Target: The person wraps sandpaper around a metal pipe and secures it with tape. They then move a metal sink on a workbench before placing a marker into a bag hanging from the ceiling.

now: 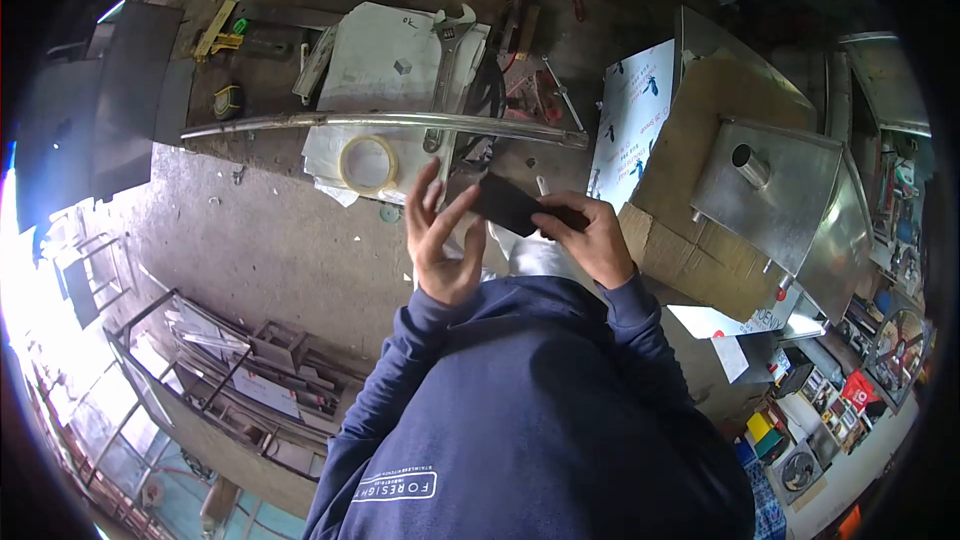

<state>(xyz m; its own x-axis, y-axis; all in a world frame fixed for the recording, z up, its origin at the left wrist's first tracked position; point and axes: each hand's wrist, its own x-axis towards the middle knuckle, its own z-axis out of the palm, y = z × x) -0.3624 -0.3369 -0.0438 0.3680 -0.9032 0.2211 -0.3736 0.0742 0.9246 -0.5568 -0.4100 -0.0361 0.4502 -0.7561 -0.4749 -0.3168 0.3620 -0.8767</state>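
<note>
My right hand [592,238] pinches a dark, flat rectangular piece [506,204] by its right end, thumb and fingers together. At the other end is my left hand [443,245], its fingers apart and slightly blurred, with the index fingertip right by the edge of the piece. Both hands are in front of my torso, beside the workbench. Just beyond the left hand, a roll of tape [368,162] lies on white sheets [365,60]. A large adjustable wrench [446,65] rests across those sheets, partly under a long metal tube [385,121].
A tape measure [228,101] lies on the bench at left. To the right, a metal box with a pipe stub [768,200] stands on cardboard [690,260]. A rack of metal offcuts [240,360] is at lower left, and a fan [895,345] is far right.
</note>
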